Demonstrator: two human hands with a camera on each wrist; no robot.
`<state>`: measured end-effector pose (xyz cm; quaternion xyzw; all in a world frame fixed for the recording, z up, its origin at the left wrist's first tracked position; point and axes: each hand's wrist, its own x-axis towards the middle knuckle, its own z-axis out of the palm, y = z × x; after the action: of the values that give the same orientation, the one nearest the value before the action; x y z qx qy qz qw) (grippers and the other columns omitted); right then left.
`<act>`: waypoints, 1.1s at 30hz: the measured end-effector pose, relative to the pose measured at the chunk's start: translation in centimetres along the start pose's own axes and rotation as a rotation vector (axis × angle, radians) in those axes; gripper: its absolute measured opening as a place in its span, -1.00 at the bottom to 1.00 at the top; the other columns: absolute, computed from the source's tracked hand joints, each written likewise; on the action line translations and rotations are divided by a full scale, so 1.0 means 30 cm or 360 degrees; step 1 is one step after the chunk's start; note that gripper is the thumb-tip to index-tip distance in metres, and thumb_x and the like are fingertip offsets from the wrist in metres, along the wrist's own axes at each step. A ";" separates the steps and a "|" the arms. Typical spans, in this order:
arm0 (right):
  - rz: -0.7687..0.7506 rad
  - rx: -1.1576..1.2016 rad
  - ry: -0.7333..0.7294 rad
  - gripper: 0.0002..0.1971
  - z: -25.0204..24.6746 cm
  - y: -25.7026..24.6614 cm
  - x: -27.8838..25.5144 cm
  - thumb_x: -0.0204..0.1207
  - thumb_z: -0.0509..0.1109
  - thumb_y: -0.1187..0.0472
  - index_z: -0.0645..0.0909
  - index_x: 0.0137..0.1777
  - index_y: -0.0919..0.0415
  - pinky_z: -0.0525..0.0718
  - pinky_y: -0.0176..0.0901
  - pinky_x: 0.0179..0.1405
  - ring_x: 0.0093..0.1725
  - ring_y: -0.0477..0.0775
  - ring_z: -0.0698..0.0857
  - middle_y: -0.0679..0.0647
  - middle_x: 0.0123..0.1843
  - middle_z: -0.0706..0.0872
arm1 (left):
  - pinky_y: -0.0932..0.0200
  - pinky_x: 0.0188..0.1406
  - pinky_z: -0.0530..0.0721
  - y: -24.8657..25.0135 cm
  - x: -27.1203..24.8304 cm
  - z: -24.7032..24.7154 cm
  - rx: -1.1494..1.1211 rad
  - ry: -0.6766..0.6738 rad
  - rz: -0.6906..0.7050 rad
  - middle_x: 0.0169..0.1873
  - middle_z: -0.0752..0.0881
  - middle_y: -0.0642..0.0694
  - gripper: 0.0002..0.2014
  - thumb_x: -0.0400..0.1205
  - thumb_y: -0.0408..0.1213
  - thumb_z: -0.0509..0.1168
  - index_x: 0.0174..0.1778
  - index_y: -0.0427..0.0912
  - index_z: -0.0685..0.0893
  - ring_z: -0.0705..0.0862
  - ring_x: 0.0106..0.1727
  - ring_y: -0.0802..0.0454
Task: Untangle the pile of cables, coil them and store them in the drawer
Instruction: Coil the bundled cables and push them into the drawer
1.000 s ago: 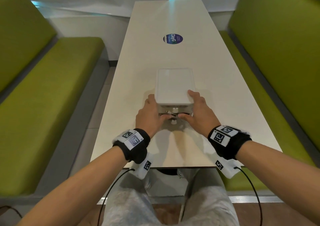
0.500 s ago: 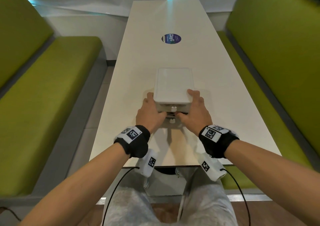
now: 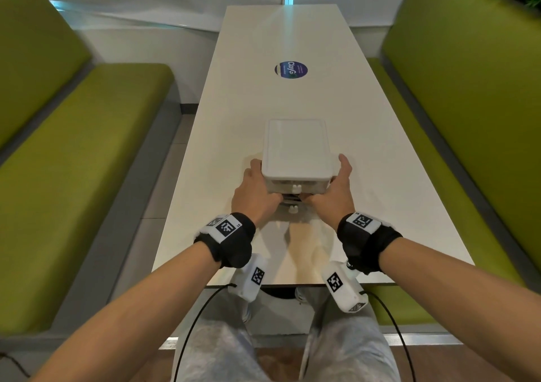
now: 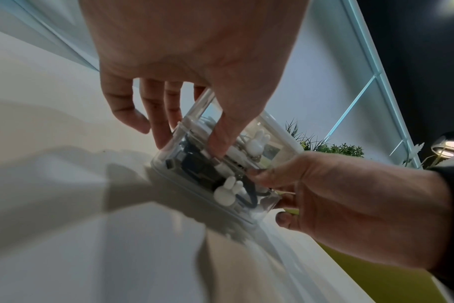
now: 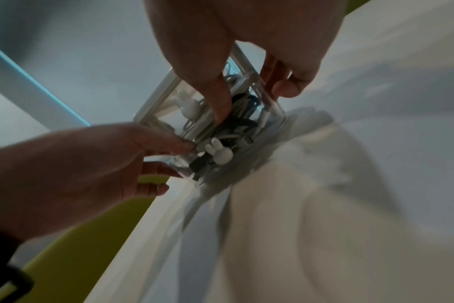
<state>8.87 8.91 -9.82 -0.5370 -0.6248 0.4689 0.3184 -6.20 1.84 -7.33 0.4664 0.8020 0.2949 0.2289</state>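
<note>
A small white drawer unit with clear drawer fronts stands on the table near me. Its lower drawer is pulled out a little and holds black and white coiled cables. Each drawer has a white rabbit-shaped knob. My left hand grips the unit's left front corner, with fingers along the side and the thumb on the drawer's opening. My right hand grips the right front corner the same way, its thumb pressing down on the cables.
The long white table carries a round blue sticker beyond the unit. Green padded benches run along both sides. The table's near edge lies just behind my wrists.
Both hands have stayed on the drawer unit with thumbs at the lower drawer's gap. My wrists have drawn slightly closer together. The drawer's opening looks about the same.
</note>
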 end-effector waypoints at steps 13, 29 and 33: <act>0.0087 -0.0196 -0.0256 -0.16 -0.077 -0.018 0.043 0.27 0.66 0.28 0.31 0.52 0.10 0.63 0.05 0.25 0.24 0.11 0.58 0.04 0.25 0.60 | -0.06 -0.12 0.65 -0.007 -0.028 0.006 -0.0030 -0.0007 0.0059 0.08 0.48 -0.09 -0.46 0.47 -0.20 0.41 0.28 -0.07 0.29 0.62 -0.08 -0.23; -0.0151 -0.0231 -0.0148 -0.17 -0.050 0.012 -0.052 0.23 0.68 0.16 0.28 0.43 0.07 0.65 0.07 0.26 0.28 0.10 0.60 0.07 0.31 0.52 | -0.08 -0.06 0.68 -0.025 -0.023 0.016 -0.0046 -0.0023 0.0087 0.13 0.51 -0.09 -0.44 0.47 -0.22 0.41 0.30 -0.05 0.28 0.66 -0.01 -0.26; 0.0145 0.0143 -0.0134 -0.15 -0.030 0.004 -0.028 0.20 0.65 0.29 0.23 0.40 -0.05 0.66 0.15 0.28 0.26 0.11 0.60 0.11 0.33 0.50 | 0.08 -0.17 0.56 -0.051 -0.015 0.002 -0.0150 -0.0094 0.0122 0.17 0.53 -0.02 -0.41 0.46 -0.12 0.47 0.30 -0.01 0.29 0.68 0.02 -0.13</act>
<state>9.92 8.31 -9.53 -0.5299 -0.5909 0.5326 0.2939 -6.88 0.86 -8.38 0.4940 0.7616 0.3269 0.2628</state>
